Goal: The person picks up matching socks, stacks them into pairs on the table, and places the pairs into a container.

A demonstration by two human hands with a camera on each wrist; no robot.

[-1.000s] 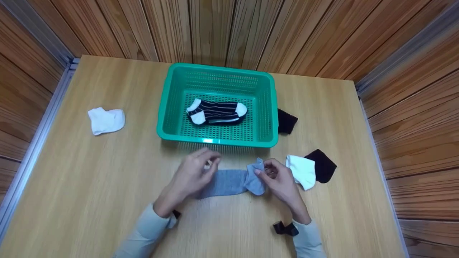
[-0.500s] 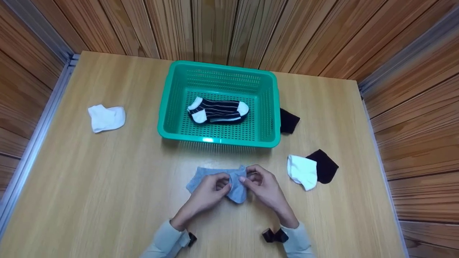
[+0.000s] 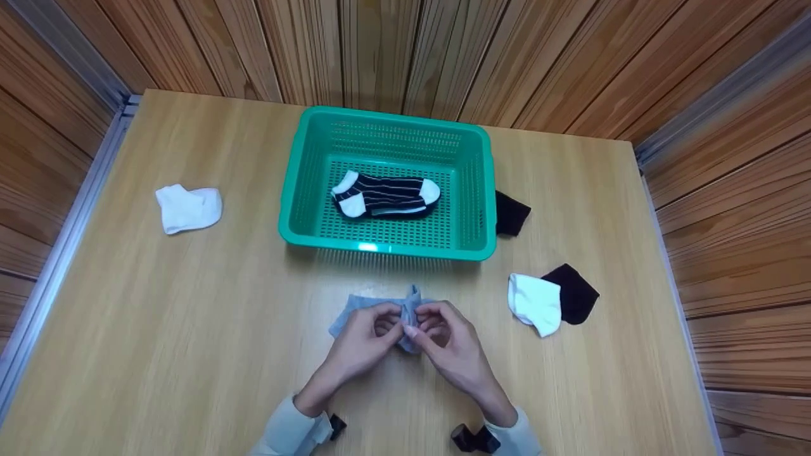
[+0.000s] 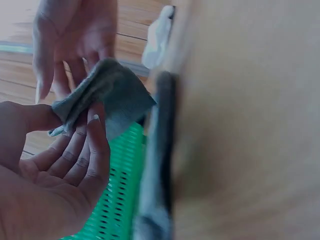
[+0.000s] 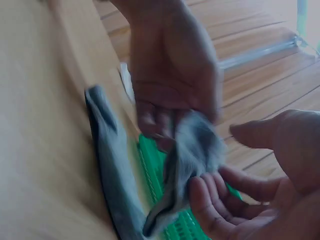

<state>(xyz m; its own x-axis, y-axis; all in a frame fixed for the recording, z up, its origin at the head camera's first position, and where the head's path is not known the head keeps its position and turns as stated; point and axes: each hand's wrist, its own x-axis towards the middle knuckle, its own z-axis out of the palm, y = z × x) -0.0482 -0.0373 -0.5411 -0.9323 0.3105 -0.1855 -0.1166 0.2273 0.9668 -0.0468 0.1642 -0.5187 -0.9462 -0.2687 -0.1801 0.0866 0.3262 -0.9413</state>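
Note:
A thin grey-blue sock is bunched up between my two hands, in front of the basket. My left hand pinches it between thumb and fingers; the left wrist view shows this grip on the ribbed sock closely. From the other side my right hand has its curled fingers at the fabric, and in the right wrist view its thumb stands away from the sock. Beneath the hands a second grey-blue sock lies flat on the table, partly covered in the head view.
A green perforated basket holds dark striped socks with white heels and toes. White sock at left; white sock overlapping a black one at right. Another black sock is partly hidden by the basket.
The left hand has come down to the right and taken hold of the grey-blue sock. The right hand has moved left with it, and the sock is now bunched narrower between the hands.

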